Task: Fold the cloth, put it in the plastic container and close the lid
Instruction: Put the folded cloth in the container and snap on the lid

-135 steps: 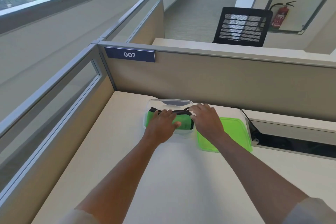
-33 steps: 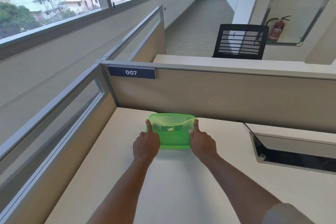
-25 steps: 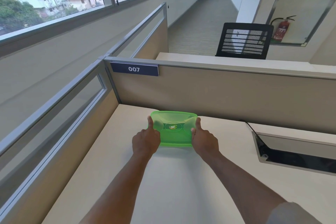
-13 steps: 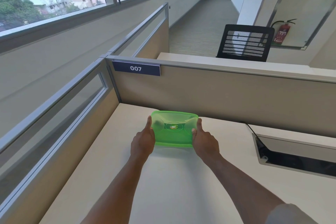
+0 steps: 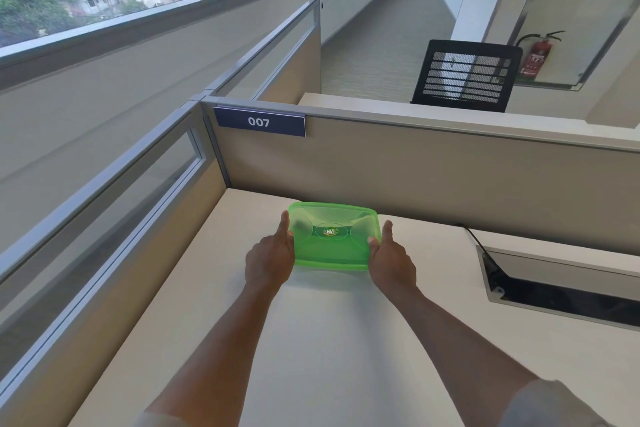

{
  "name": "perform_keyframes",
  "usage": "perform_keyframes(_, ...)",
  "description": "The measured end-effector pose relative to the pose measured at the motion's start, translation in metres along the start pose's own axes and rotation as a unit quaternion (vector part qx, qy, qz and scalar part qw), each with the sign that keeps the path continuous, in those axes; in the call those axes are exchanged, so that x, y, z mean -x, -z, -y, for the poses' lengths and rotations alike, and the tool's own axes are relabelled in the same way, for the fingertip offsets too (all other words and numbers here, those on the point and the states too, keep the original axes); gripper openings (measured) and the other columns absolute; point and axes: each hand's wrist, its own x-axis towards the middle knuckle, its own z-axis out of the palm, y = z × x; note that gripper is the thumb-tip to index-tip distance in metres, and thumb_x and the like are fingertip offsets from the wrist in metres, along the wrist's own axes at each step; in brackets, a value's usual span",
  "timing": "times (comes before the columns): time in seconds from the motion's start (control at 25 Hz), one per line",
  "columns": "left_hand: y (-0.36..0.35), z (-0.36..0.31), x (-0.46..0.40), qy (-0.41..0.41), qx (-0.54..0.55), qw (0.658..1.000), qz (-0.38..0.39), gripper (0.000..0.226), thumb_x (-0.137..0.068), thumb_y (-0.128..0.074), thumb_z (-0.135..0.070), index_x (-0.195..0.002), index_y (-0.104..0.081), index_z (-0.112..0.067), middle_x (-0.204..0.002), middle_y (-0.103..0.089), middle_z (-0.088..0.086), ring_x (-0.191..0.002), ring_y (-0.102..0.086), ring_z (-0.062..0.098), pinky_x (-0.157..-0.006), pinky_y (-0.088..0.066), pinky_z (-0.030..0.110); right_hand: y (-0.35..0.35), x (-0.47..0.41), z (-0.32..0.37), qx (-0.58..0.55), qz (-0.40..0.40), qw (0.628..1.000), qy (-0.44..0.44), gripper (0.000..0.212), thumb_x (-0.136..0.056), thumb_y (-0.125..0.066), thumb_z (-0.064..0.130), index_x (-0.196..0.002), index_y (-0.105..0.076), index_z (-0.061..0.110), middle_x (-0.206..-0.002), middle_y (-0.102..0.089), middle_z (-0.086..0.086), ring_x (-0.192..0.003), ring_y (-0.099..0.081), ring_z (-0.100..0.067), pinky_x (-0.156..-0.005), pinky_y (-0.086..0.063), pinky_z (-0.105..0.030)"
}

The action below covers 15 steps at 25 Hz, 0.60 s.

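Thumbs (image 5: pixel 284 224) shifted outward along lid (image 5: pixel 334 236)

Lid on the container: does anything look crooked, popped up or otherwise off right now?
Nothing stands out. The green lid sits flat and square over the container, with the left hand and right hand gripping its two short sides, thumbs on the rim. The desk shows no spill or stray cloth. Whether every edge has snapped shut cannot be told.
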Motion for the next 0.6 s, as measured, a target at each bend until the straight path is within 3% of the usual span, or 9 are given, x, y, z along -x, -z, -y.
perform_keyframes(0.08,0.001,-0.006,0.001,-0.012,-0.045,0.997,-0.066,0.059,-0.100,-0.036,-0.041,-0.153,-0.017,-0.022,-0.109,-0.061,0.013,-0.091,-0.061,0.033,-0.073,-0.047,0.042,0.004,0.003,0.004,0.025,-0.068,0.997,0.029,0.054,-0.100,-0.033,0.037,-0.146,-0.025,0.009,-0.118,-0.057,-0.016,-0.103,-0.054,-0.037,-0.074,-0.043,-0.042)
perform_keyframes(0.16,0.000,-0.015,-0.001,-0.064,-0.044,0.992,-0.095,0.061,-0.098,-0.041,-0.041,-0.151,-0.024,-0.014,-0.126,-0.054,0.013,-0.108,-0.055,0.032,-0.086,-0.047,0.045,0.006,0.001,0.010,0.051,-0.098,0.988,0.104,0.050,-0.098,-0.041,0.032,-0.140,-0.036,0.004,-0.118,-0.056,-0.016,-0.102,-0.053,-0.036,-0.078,-0.044,-0.044)
perform_keyframes(0.24,-0.006,-0.030,-0.002,-0.120,-0.026,0.991,-0.059,0.058,-0.100,-0.037,-0.039,-0.150,-0.027,-0.014,-0.147,-0.041,0.012,-0.133,-0.039,0.030,-0.107,-0.036,0.048,0.003,-0.004,0.017,0.066,-0.074,0.981,0.167,0.050,-0.097,-0.044,0.028,-0.138,-0.039,0.001,-0.127,-0.054,-0.018,-0.114,-0.050,-0.036,-0.092,-0.042,-0.044)
perform_keyframes(0.32,-0.015,-0.045,0.000,-0.148,-0.027,0.989,-0.006,0.056,-0.102,-0.032,-0.037,-0.152,-0.023,-0.015,-0.159,-0.024,0.009,-0.147,-0.018,0.028,-0.119,-0.018,0.048,-0.005,-0.005,0.025,0.089,-0.025,0.977,0.193,0.054,-0.098,-0.041,0.029,-0.143,-0.034,0.001,-0.142,-0.044,-0.019,-0.132,-0.039,-0.035,-0.108,-0.033,-0.044)
perform_keyframes(0.48,-0.030,-0.051,-0.001,-0.171,-0.061,0.983,0.031,0.059,-0.103,-0.027,-0.038,-0.155,-0.011,-0.012,-0.164,-0.007,0.006,-0.150,-0.002,0.026,-0.120,-0.002,0.049,-0.020,-0.003,0.029,0.101,0.023,0.974,0.202,0.056,-0.102,-0.029,0.030,-0.150,-0.018,0.004,-0.158,-0.020,-0.016,-0.147,-0.011,-0.031,-0.120,-0.012,-0.044)
perform_keyframes(0.6,-0.034,-0.048,-0.001,-0.170,-0.083,0.982,0.018,0.061,-0.102,-0.022,-0.040,-0.154,-0.011,-0.011,-0.163,-0.007,0.007,-0.150,-0.003,0.026,-0.120,-0.002,0.050,-0.026,0.001,0.024,0.118,0.002,0.971,0.207,0.059,-0.100,-0.014,0.034,-0.150,-0.021,0.003,-0.159,-0.019,-0.017,-0.148,-0.011,-0.031,-0.120,-0.011,-0.045)
